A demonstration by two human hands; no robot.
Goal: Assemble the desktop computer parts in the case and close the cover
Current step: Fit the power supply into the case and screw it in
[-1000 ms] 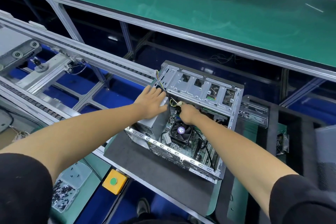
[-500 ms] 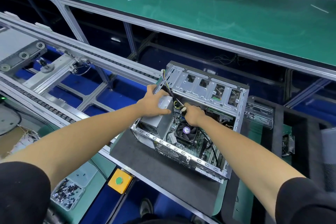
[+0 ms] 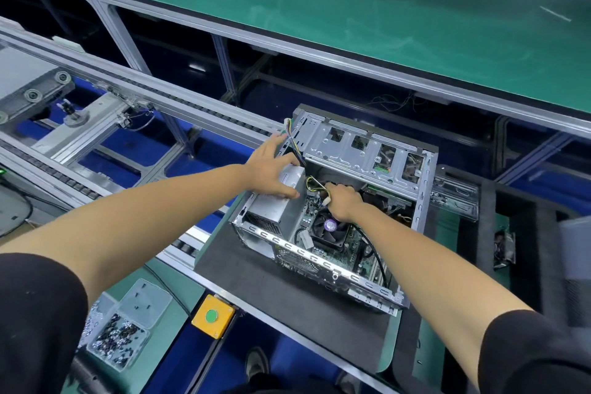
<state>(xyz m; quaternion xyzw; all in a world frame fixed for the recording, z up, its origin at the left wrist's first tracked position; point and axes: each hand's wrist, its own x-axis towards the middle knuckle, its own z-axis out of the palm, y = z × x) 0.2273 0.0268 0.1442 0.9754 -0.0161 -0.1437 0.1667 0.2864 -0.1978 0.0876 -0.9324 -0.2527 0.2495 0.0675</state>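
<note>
My left hand (image 3: 271,171) presses flat on the PSU (image 3: 278,205); my right hand (image 3: 343,201) pinches its plug (image 3: 326,201), board (image 3: 315,217) at seven o'clock.

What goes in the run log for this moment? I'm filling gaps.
stage: cabling | left hand: resting open on power supply | right hand: pinching white connector above fan | case: cover off

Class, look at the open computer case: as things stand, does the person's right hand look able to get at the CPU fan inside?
Probably yes. The right hand is already inside the open case, holding a cable connector right beside the CPU fan. No cover is fitted above the fan; only loose cables run nearby.
</note>
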